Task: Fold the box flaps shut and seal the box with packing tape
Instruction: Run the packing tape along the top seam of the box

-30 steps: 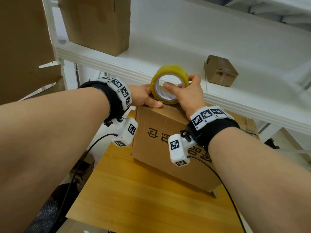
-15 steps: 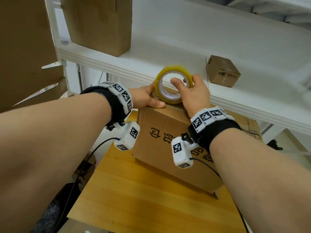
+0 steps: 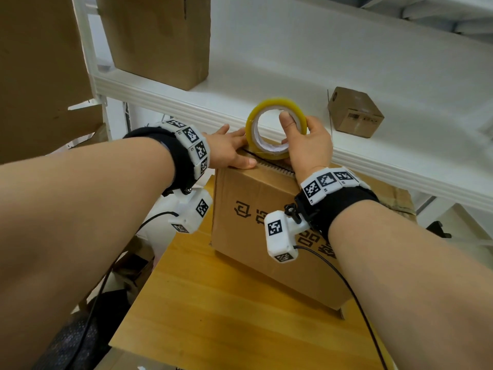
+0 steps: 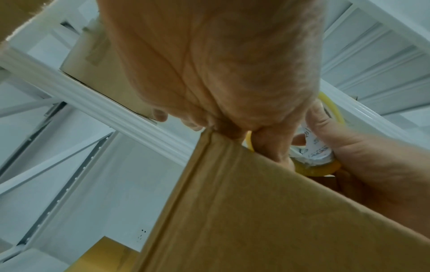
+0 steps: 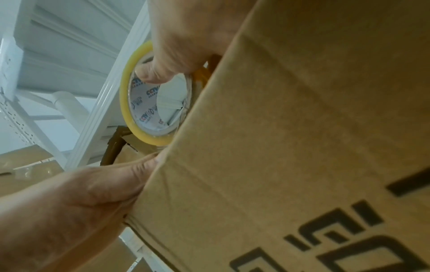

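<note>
Lifted slightly since a moment ago, the tape roll [image 3: 276, 129] now stands on edge atop the closed box [image 3: 266, 222] on the surface, pinched by the right hand [image 3: 306, 148]. Flat left hand [image 3: 229, 150] presses the flaps; taping looks about to begin.

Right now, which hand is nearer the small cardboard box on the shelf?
Right. The right hand, gripping the tape roll, sits just left of the small box; the left hand lies farther left.
</note>
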A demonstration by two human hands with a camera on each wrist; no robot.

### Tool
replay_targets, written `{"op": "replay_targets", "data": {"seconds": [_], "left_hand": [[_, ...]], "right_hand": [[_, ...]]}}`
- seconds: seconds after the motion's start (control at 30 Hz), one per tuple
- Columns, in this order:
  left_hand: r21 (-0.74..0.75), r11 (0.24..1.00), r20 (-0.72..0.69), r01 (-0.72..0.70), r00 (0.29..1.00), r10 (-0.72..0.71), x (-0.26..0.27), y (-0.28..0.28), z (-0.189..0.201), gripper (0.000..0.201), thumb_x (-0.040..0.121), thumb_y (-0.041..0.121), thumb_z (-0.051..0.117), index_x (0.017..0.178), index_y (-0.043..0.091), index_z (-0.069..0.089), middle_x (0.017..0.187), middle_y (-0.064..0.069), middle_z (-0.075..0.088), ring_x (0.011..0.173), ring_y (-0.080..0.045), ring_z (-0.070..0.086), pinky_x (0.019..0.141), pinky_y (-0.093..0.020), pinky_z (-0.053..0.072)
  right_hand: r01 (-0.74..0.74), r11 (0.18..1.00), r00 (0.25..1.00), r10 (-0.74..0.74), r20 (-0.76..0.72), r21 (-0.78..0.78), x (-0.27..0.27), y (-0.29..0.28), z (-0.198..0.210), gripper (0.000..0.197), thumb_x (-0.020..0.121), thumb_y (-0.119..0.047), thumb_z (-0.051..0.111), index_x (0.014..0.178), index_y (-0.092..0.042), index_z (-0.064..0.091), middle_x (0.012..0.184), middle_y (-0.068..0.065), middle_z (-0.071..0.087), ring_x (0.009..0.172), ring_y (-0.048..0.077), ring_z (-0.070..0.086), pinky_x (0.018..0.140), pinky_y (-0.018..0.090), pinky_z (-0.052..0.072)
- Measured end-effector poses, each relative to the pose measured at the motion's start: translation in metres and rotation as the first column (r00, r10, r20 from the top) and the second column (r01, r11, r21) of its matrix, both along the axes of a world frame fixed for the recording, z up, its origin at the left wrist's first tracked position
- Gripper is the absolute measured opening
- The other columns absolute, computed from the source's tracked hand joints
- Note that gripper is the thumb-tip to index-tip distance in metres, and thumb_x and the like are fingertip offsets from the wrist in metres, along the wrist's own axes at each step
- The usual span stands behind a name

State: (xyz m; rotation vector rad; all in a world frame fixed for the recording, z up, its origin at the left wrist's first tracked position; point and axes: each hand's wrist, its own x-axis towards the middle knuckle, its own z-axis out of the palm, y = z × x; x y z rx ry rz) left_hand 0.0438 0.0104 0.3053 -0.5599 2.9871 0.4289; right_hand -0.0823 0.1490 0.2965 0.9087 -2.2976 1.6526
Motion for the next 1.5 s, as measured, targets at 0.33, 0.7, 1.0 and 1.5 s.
{"op": "replay_targets", "data": {"seconds": [0.33, 0.7, 1.0, 1.5], "left_hand": [[0.038, 0.999, 0.004, -0.019, 1.000, 0.019, 0.008, 0.001, 0.011, 0.066, 0.101, 0.043, 0.045, 0.156, 0.031, 0.012, 0.165, 0.010, -0.002, 0.150, -0.028, -0.012, 0.121, -0.054, 0.001], [-0.009, 1.000, 0.044, -0.018, 0.999, 0.018, 0.003, 0.029, 0.017, 0.055, 0.107, 0.035, 0.029, 0.157, 0.025, 0.007, 0.165, 0.005, -0.005, 0.151, -0.019, -0.005, 0.110, -0.032, -0.006], [-0.202, 0.977, 0.110, -0.064, 0.990, 0.087, -0.006, 0.045, 0.029, 0.056, 0.108, 0.029, 0.024, 0.157, 0.014, 0.001, 0.165, -0.001, -0.004, 0.151, -0.018, -0.003, 0.107, -0.033, -0.010], [-0.198, 0.979, 0.045, 0.039, 0.999, -0.031, -0.023, 0.022, -0.001, 0.112, 0.063, 0.092, 0.015, 0.157, 0.033, 0.000, 0.165, 0.008, -0.005, 0.152, -0.023, -0.008, 0.118, -0.061, -0.001]], "right_hand": [[-0.044, 0.996, 0.996, 0.049, 0.072, -0.078, 0.007, -0.016, -0.001, 0.039, 0.084, -0.066, 0.066, 0.089, -0.027, 0.065, 0.082, 0.001, 0.071, 0.081, 0.021, 0.069, 0.082, 0.047, 0.058], [-0.019, 0.999, 0.993, 0.024, -0.116, 0.045, -0.008, 0.005, 0.000, 0.043, 0.092, -0.058, 0.064, 0.121, -0.026, 0.064, 0.085, -0.015, 0.060, 0.080, 0.005, 0.056, 0.066, 0.010, 0.035], [0.011, 0.999, 0.992, -0.007, -0.129, 0.032, -0.021, 0.023, 0.002, 0.042, 0.091, -0.054, 0.066, 0.125, -0.028, 0.064, 0.100, -0.010, 0.066, 0.092, 0.010, 0.059, 0.075, 0.016, 0.039], [0.101, 0.984, 0.991, -0.087, -0.105, 0.144, -0.021, 0.027, 0.000, 0.055, 0.082, -0.073, 0.063, 0.089, -0.018, 0.062, 0.074, -0.007, 0.056, 0.067, 0.006, 0.052, 0.057, 0.027, 0.036]]}}
